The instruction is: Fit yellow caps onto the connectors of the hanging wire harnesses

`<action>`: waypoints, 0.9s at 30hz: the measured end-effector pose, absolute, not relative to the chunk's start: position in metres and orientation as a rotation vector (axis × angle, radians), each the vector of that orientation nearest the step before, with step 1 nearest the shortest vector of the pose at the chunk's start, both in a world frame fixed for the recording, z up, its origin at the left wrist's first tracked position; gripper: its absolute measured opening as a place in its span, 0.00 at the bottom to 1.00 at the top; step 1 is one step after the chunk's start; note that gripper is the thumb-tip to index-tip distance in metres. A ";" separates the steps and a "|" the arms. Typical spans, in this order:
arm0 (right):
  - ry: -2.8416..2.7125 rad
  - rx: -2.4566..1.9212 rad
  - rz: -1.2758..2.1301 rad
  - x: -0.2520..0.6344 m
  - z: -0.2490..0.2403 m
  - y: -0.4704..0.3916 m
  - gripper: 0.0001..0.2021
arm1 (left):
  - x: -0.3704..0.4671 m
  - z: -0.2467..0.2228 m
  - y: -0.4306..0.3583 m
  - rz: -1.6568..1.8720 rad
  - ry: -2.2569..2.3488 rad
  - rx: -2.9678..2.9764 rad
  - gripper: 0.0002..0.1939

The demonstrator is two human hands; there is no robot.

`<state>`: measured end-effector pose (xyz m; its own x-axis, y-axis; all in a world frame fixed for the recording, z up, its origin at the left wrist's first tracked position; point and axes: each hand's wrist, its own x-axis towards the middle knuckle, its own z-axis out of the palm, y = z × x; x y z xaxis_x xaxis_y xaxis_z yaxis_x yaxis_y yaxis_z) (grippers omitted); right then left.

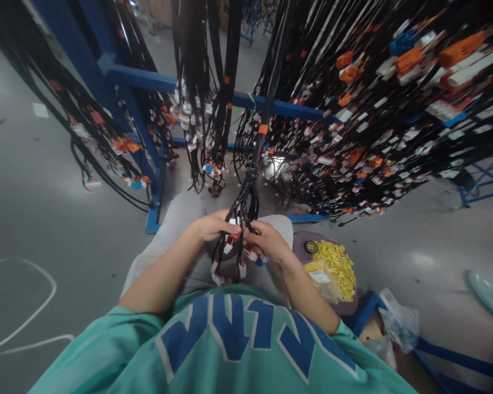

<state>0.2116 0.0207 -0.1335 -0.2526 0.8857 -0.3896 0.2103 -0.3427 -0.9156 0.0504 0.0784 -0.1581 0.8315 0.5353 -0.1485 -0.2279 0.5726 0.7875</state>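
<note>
A black wire bundle (251,183) hangs down to my lap and splits into thin branches with small white, red and blue connectors at their ends. My left hand (214,225) is closed around branches on the left side, its thumb by a red connector (235,232). Close beside it, my right hand (267,241) pinches branches on the right side, its fingertips partly hidden by wires. Below my hands dangle white connectors (241,270), and a blue one (259,262) shows under my right hand.
A blue metal rack (143,81) carries many hanging harnesses ahead and to the right. At my right knee sits a purple tray (302,239) with yellow pieces (336,265), a bag (322,278) and a black roll (311,247). A white cord (45,298) lies on the left floor.
</note>
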 end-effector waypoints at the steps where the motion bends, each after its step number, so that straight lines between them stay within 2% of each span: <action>1: -1.315 -1.452 1.689 0.212 -0.133 0.020 0.10 | 0.050 -0.157 0.078 0.458 0.386 0.871 0.16; 7: -1.220 -1.436 1.718 0.215 -0.138 0.021 0.16 | 0.051 -0.155 0.076 0.467 0.395 0.917 0.20; 12: -1.240 -1.418 1.568 0.209 -0.142 0.019 0.15 | 0.055 -0.162 0.079 0.529 0.514 0.924 0.24; 15: -1.281 -1.401 1.481 0.203 -0.141 0.018 0.14 | 0.058 -0.164 0.080 0.575 0.597 0.970 0.22; 19: -1.180 -1.384 1.562 0.203 -0.142 0.017 0.15 | 0.058 -0.163 0.080 0.605 0.660 0.988 0.19; 24: -1.080 -1.348 1.502 0.220 -0.139 0.022 0.11 | 0.051 -0.161 0.083 0.541 0.708 1.074 0.16; 27: -1.032 -1.317 1.619 0.229 -0.131 0.026 0.08 | 0.046 -0.160 0.086 0.497 0.732 1.217 0.15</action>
